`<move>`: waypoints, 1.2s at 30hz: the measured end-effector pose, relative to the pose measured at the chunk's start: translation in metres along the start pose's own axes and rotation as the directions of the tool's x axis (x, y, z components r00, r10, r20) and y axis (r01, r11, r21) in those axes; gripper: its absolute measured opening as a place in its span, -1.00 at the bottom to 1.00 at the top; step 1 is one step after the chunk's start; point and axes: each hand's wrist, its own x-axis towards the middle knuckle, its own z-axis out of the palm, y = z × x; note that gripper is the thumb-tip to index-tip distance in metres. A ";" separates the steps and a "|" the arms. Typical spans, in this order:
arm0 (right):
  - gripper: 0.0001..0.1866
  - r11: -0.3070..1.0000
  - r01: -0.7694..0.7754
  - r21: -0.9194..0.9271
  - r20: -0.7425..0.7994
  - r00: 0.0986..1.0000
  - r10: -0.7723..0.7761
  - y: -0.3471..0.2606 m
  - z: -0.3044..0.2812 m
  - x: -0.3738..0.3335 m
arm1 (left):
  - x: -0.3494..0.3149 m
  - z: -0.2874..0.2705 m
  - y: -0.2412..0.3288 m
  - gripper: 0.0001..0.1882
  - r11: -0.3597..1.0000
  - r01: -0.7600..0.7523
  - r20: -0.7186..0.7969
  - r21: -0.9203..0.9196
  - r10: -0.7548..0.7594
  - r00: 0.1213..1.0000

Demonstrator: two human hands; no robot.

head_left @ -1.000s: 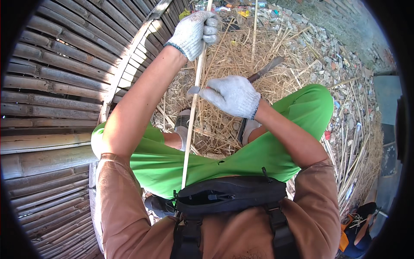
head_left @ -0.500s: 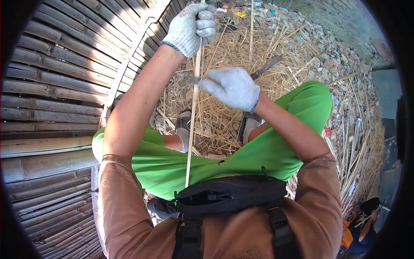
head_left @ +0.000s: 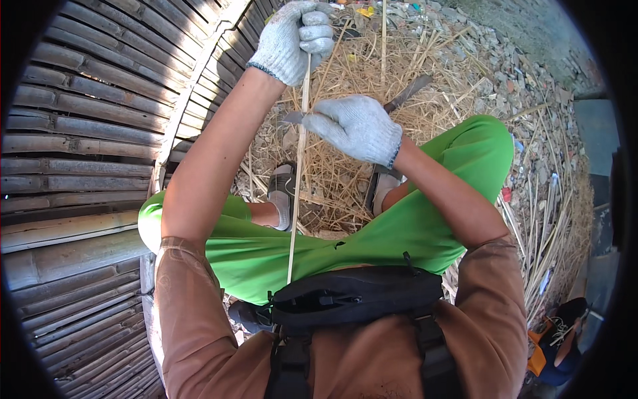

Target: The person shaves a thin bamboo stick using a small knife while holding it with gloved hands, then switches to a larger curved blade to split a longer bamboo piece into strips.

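My left hand [head_left: 296,43], in a white knitted glove, is closed round the upper part of a long thin bamboo strip [head_left: 298,179]. The strip runs down between my legs toward the black bag at my waist. My right hand [head_left: 355,130], also gloved, pinches a small knife [head_left: 292,118]. Its short grey blade shows at the strip's left side, below my left hand. Most of the knife is hidden in my right fingers. Beyond my right hand, a larger dark blade [head_left: 411,90] lies on the shavings.
Bamboo shavings [head_left: 339,193] cover the ground between my feet. A slatted bamboo wall [head_left: 86,143] rises at the left. Stony rubble [head_left: 525,93] and loose strips [head_left: 538,233] lie to the right. A black bag [head_left: 355,296] sits across my waist; a dark shoe [head_left: 565,332] is at lower right.
My right hand has shifted slightly up along the strip, and more of the small blade shows. My left hand keeps its grip in nearly the same place.
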 end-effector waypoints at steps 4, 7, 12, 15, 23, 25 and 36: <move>-0.48 0.998 0.068 -0.003 -0.076 0.995 -0.068 0.009 0.018 -0.011 | 0.005 -0.002 0.007 -0.83 0.994 -0.037 -0.035 0.107 0.041 0.999; -0.52 0.991 0.135 0.017 0.041 0.990 -0.135 0.013 0.026 -0.021 | 0.003 -0.008 0.013 -0.82 0.994 -0.055 -0.128 0.091 0.066 0.990; -0.49 0.989 0.148 -0.019 0.340 0.931 -0.133 0.025 0.043 -0.037 | -0.002 -0.030 0.074 -0.80 0.964 -0.113 -0.118 0.241 0.144 0.982; -0.41 0.941 -0.175 -0.290 0.410 0.866 0.287 0.040 0.010 -0.023 | 0.000 -0.025 0.064 -0.80 0.872 -0.127 -0.225 0.473 0.259 0.939; -0.58 0.498 -0.376 0.782 0.188 0.903 0.386 0.000 0.008 0.006 | -0.006 -0.022 -0.001 -0.81 0.721 -0.061 -0.310 0.690 0.371 0.875; -0.60 0.488 -0.384 0.784 0.219 0.906 0.362 -0.009 0.015 0.007 | -0.004 -0.017 -0.012 -0.78 0.733 -0.045 -0.319 0.679 0.350 0.881; -0.66 0.412 -0.363 0.836 0.077 0.820 0.567 0.040 0.009 0.005 | -0.156 0.002 -0.115 -0.46 0.836 0.341 -0.501 0.431 -0.092 0.860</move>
